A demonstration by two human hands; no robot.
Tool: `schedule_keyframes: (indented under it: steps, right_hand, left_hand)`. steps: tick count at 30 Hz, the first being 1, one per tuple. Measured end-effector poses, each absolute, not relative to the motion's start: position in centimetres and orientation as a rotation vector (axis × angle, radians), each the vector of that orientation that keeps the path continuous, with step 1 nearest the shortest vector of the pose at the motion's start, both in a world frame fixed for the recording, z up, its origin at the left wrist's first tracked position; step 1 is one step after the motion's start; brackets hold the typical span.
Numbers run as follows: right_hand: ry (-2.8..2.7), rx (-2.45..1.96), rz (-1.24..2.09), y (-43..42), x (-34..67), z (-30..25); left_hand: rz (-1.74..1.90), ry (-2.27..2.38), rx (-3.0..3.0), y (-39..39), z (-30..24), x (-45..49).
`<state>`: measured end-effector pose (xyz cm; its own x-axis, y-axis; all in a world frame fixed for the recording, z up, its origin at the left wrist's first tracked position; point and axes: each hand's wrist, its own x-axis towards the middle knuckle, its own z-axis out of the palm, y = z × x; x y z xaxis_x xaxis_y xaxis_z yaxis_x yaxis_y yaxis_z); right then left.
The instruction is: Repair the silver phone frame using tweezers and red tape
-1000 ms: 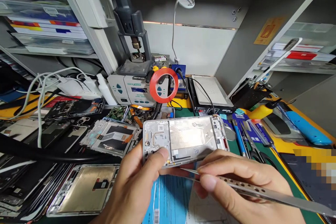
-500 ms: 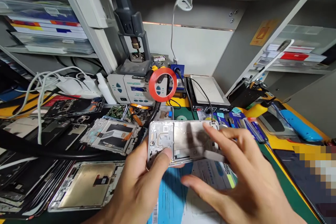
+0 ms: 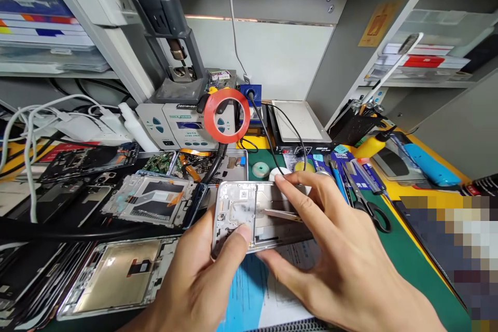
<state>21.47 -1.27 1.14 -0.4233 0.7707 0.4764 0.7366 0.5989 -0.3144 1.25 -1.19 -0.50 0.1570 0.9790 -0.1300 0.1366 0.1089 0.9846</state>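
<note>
My left hand (image 3: pixel 202 275) grips a silver phone middle frame (image 3: pixel 243 212) by its left end, thumb pressed on its face, holding it above a blue and white paper (image 3: pixel 252 295). My right hand (image 3: pixel 330 249) lies over the right half of the frame, fingers stretched out across it. Metal tweezers (image 3: pixel 278 213) stick out from under my right hand's fingers, their tips resting on the frame's inner plate. How my right hand holds the tweezers is hidden by the fingers.
A hot-air rework station (image 3: pixel 187 127) with a red tape ring (image 3: pixel 226 115) stands behind. Several phone frames and boards (image 3: pixel 151 199) lie at the left. Scissors (image 3: pixel 369 207), a heating plate (image 3: pixel 299 124) and blue and yellow tools (image 3: pixel 424 163) lie at the right on the green mat (image 3: pixel 408 264).
My right hand has turned over and moved left across the frame. The tweezers, first held out to the right, now point at the frame's inner plate. The camera has dipped lower.
</note>
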Motion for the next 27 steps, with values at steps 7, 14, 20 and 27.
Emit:
schedule_keyframes:
  steps: [7,14,20,27]
  right_hand:
    - [-2.176,-1.185,0.11,-1.0,20.9,1.7]
    - [-2.194,-1.22,0.099,-1.1,20.8,1.4]
    - [-2.301,-1.318,0.013,-1.0,21.9,1.5]
    - [-2.187,-1.468,0.182,-0.7,23.2,1.0]
  left_hand:
    - [0.875,1.321,1.258,-1.5,-1.2,1.2]
    - [0.867,1.201,1.109,-1.5,-0.5,1.5]
    - [1.015,1.148,0.859,-1.2,-0.5,1.7]
    - [0.979,0.908,0.855,-0.1,0.5,1.1]
